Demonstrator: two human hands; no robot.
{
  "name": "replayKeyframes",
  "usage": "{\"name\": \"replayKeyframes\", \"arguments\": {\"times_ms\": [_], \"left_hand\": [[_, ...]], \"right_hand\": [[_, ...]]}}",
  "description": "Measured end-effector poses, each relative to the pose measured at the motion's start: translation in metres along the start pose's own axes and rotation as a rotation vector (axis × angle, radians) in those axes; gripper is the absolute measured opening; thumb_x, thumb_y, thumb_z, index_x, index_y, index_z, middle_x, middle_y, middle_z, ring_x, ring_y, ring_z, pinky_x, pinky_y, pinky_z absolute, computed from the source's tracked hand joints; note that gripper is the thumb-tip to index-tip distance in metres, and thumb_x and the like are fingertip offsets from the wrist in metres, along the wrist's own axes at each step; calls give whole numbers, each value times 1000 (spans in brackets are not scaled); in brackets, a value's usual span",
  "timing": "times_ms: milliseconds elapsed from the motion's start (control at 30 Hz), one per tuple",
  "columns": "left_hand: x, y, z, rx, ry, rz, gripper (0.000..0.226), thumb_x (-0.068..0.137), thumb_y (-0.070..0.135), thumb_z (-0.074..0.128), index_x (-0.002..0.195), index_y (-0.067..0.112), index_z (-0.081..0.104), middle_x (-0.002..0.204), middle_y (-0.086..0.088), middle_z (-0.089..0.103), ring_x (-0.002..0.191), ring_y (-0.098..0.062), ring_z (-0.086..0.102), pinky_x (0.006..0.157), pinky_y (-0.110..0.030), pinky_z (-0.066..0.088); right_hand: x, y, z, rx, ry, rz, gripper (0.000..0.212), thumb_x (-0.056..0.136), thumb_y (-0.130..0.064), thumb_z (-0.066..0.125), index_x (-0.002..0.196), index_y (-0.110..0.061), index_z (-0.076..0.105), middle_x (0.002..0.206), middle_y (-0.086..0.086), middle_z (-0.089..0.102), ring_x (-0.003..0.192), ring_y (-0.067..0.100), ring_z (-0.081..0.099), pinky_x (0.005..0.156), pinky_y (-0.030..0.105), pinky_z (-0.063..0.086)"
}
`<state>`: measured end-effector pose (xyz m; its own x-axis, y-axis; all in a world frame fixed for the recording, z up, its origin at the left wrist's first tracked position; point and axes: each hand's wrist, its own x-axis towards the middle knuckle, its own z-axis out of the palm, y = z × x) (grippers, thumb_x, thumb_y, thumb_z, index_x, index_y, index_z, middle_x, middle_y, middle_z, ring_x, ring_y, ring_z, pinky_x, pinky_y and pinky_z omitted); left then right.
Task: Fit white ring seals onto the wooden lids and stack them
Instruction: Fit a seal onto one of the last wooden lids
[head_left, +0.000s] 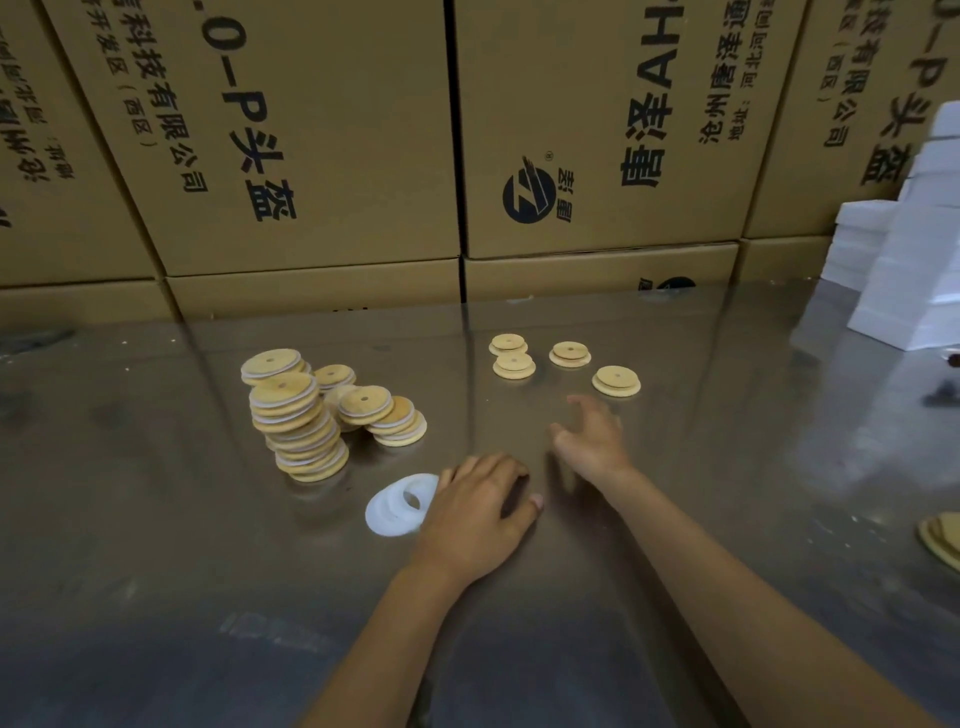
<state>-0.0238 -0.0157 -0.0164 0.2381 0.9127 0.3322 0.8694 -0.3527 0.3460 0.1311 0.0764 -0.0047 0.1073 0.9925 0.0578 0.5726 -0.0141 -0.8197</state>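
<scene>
Wooden lids, loose lot: four bare discs (616, 380) lying flat at far right of the steel desk (156, 571), each with its small centre hole facing up; round, so no long axis to speak of. Finished lot: a tall stack (301, 421) at left centre, white seal edges showing between layers, with shorter slumped piles (387, 415) touching it on the right. Stack leans visibly toward the near right. White ring seals (397, 504): a few overlapping flat on the desk, near centre, just left of the left hand.

Left hand (475, 514): palm down on the desk, fingers curled under beside the seals; whether it pinches one cannot be told. Right hand (592, 441): fingers spread and holding nothing, reaching toward the nearest loose lid, not yet touching, slightly blurred.

Risk, judged: another lid set on the leaning stack could topple it into the piles alongside. Overlapping seals may lift together, so two might come up at once.

Background: printed cardboard cartons (322, 130); white boxes (904, 270) far right
</scene>
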Motion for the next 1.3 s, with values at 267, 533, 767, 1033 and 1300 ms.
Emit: {"name": "replayKeyframes", "arguments": {"times_ms": [267, 533, 767, 1033, 1300], "left_hand": [[4, -6, 2, -3, -4, -15, 32, 96, 50, 44, 121, 33, 55, 134, 18, 49, 127, -6, 39, 88, -23, 19], [7, -6, 1, -15, 0, -25, 31, 97, 49, 42, 120, 33, 55, 134, 19, 50, 125, -5, 40, 91, -24, 22], [3, 3, -5, 77, 81, -16, 23, 98, 38, 41, 107, 26, 60, 115, 13, 62, 111, -12, 52, 85, -27, 29], [-7, -40, -38, 6, 193, -394, 24, 79, 10, 55, 95, 15, 71, 104, -7, 69, 106, -30, 57, 90, -37, 44], [-10, -48, -28, -116, 277, -390, 18, 81, 6, 56, 95, 6, 68, 103, -7, 65, 103, -25, 53, 85, -28, 41]], "right_hand": [[41, 32, -29, -453, 56, -30, 79, 88, -53, 55, 152, -20, 25, 167, -2, 7, 153, 21, 0, 119, 46, 13], [48, 43, -29, -500, 48, -126, 64, 91, -57, 50, 142, -21, 36, 156, -4, 33, 150, 25, 17, 116, 45, 18], [8, 34, -25, -368, 19, -175, 33, 91, -51, 56, 111, -30, 40, 137, -4, 50, 142, 30, 30, 114, 43, 20], [-57, 12, -9, -203, -52, -205, 18, 95, -46, 53, 94, -29, 48, 111, -10, 60, 126, 15, 47, 117, 43, 10], [-81, -11, -4, 36, -166, -199, 29, 88, -19, 68, 103, -26, 44, 112, -9, 54, 110, 20, 51, 96, 31, 36]]}}
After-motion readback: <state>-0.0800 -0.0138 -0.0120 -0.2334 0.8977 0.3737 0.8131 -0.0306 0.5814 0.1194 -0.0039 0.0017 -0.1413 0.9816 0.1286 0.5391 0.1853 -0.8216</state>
